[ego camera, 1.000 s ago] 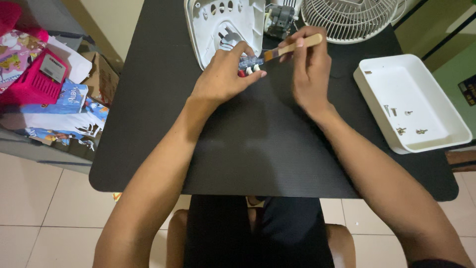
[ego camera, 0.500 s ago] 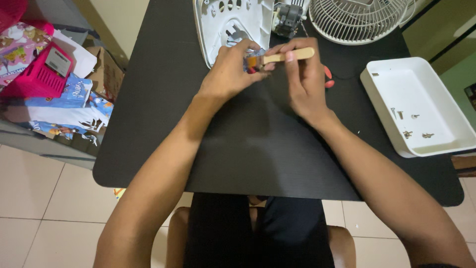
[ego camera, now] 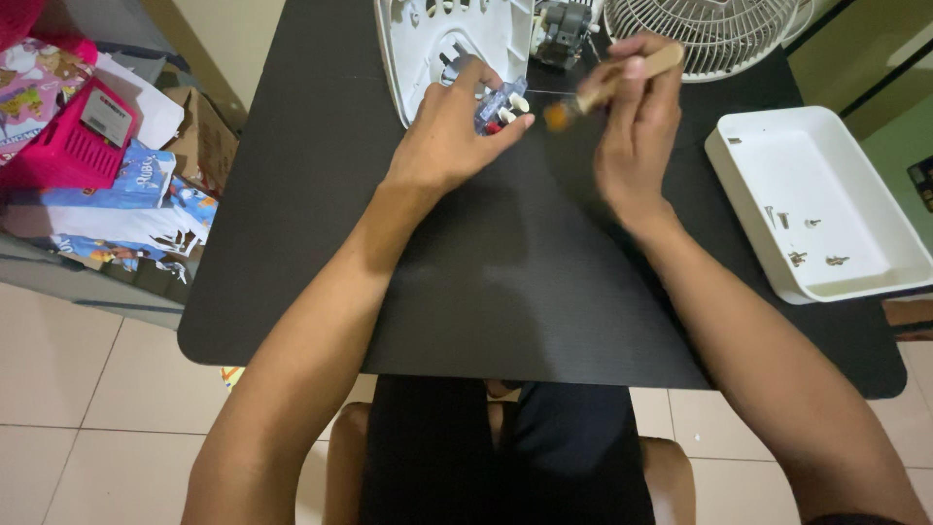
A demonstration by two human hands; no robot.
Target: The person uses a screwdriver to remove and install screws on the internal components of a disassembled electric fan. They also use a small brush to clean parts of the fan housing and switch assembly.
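Head view: a black table (ego camera: 544,292) is being worked at, with a white fan housing (ego camera: 428,39) and a wire grille (ego camera: 719,29) lying at its far edge and a white tray (ego camera: 826,185) holding a few screws (ego camera: 802,238) to the right. A small switch block (ego camera: 501,105), with white buttons, is being pinched in the left hand (ego camera: 442,136) just beside the housing. A wooden-handled brush (ego camera: 607,87) is being gripped in the closed right hand (ego camera: 637,136), its orange tip being pointed at the block.
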